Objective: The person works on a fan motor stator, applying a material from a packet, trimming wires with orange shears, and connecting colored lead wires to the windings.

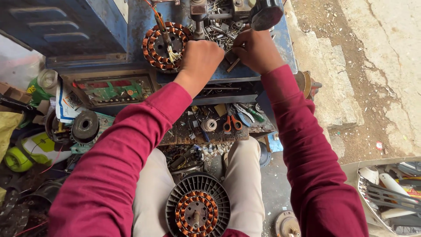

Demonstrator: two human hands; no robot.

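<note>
A round stator with copper windings [163, 46] lies on the blue machine top [267, 61]. My left hand [199, 59] rests beside it on the right, fingers curled, near a bundle of pale wire ends [172, 55]. My right hand [255, 50] is closed on a small thin metal tool [233, 65] among loose metal parts, below a black round knob [265, 15]. What the left hand grips is hidden. A second wound motor part in a finned grey housing [197, 208] sits on my lap between my knees.
A shelf below holds orange-handled scissors [232, 123], a spool of thread [209, 125] and pliers. At left lie a green circuit panel [114, 90], a dark round rotor [85, 125] and plastic clutter. A crate of parts [388, 193] stands at lower right on concrete ground.
</note>
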